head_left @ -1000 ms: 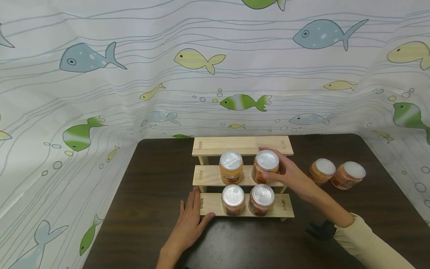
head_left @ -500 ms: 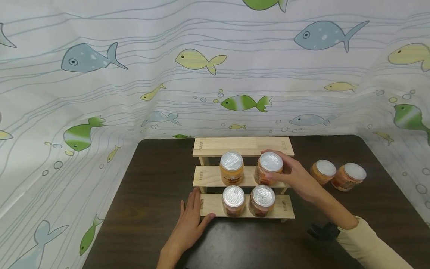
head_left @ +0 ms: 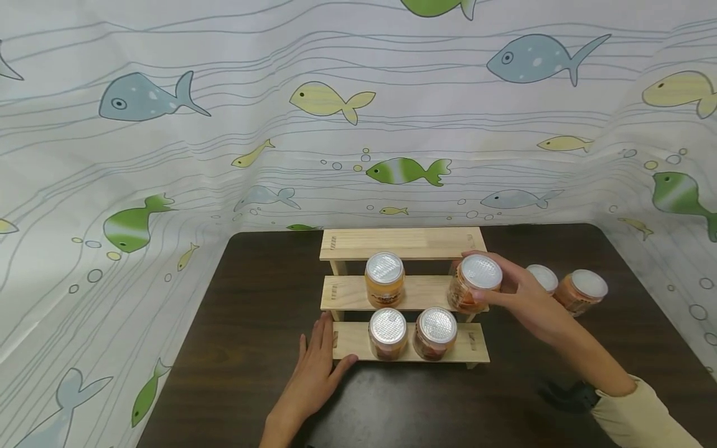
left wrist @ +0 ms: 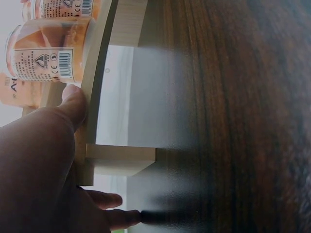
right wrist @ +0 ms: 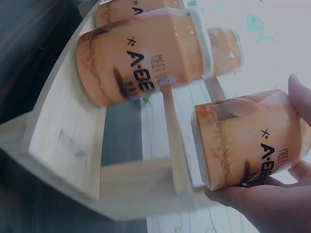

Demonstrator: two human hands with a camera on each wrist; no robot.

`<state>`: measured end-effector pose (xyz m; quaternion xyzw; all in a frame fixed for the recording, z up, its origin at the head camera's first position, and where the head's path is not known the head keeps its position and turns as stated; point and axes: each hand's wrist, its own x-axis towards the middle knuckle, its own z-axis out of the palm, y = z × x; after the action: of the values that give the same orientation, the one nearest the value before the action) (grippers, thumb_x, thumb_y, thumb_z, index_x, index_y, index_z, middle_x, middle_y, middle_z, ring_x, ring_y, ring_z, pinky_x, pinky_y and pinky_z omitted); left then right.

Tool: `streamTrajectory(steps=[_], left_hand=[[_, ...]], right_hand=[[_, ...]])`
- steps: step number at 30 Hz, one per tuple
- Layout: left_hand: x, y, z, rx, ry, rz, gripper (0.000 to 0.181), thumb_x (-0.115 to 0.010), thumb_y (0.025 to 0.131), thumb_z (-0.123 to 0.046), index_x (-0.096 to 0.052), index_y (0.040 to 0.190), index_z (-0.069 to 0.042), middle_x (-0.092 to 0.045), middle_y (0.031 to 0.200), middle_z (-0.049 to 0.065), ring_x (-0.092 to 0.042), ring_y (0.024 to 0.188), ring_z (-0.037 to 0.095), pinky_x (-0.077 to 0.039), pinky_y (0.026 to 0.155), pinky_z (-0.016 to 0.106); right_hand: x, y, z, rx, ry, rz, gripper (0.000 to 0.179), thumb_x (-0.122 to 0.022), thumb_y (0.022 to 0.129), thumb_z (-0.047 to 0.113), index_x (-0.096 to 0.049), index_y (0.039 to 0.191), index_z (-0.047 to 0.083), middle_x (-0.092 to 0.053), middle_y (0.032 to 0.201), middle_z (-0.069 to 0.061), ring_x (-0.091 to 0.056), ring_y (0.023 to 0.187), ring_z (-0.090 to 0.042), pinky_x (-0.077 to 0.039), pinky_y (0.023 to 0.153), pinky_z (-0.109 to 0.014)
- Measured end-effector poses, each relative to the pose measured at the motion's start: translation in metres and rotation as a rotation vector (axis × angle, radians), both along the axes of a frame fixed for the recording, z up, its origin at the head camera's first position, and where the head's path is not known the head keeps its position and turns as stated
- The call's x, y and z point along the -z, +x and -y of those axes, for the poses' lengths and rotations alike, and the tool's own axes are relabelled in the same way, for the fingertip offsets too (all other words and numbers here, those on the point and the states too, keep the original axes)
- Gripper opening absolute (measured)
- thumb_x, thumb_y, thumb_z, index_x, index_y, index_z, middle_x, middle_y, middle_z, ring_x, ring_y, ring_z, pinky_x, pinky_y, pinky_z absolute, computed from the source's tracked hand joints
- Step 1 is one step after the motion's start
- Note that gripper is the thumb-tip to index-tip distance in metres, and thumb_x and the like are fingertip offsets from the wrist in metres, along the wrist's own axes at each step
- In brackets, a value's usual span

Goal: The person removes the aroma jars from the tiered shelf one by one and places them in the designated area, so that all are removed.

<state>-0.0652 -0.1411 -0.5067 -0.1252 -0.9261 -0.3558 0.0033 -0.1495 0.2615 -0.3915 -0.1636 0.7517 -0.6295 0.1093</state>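
A three-step wooden rack [head_left: 353, 339] stands on the dark table. My right hand [head_left: 529, 305] grips an orange-labelled jar [head_left: 467, 291] with a silvery lid, at the right end of the middle step. In the right wrist view the fingers and thumb curl around the held jar [right wrist: 252, 143], its base near the step's edge. Another jar [head_left: 385, 283] stands left on the middle step; two more, the left one [head_left: 388, 339] and the right one [head_left: 435, 336], sit on the lowest step. My left hand [head_left: 313, 370] rests against the rack's left end, fingers straight, thumb at the lowest step's front edge.
Two similar jars stand on the table right of the rack, the nearer-in jar [head_left: 543, 277] partly hidden by my right hand, the outer jar [head_left: 582, 292] beside it. A white fish-print curtain [head_left: 336, 143] hangs behind and along both sides of the table.
My right hand has moved to the right along the middle step with the jar, widening the space from the other jar there. The left hand has stayed put.
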Motion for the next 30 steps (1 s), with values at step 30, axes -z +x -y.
streamTrajectory(steps=[30], left_hand=[[-0.011, -0.001, -0.003, -0.009, -0.101, 0.094, 0.096, -0.063, 0.111, -0.046, -0.013, 0.172, 0.008, -0.014, 0.18, 0.031, -0.018, 0.165, 0.056, -0.011, 0.126, 0.083]], right_hand=[[0.071, 0.043, -0.115, 0.189, -0.188, 0.054, 0.072, -0.059, 0.105, -0.015, -0.046, 0.167, 0.017, -0.049, 0.158, 0.014, -0.055, 0.134, 0.01, -0.049, 0.101, -0.008]])
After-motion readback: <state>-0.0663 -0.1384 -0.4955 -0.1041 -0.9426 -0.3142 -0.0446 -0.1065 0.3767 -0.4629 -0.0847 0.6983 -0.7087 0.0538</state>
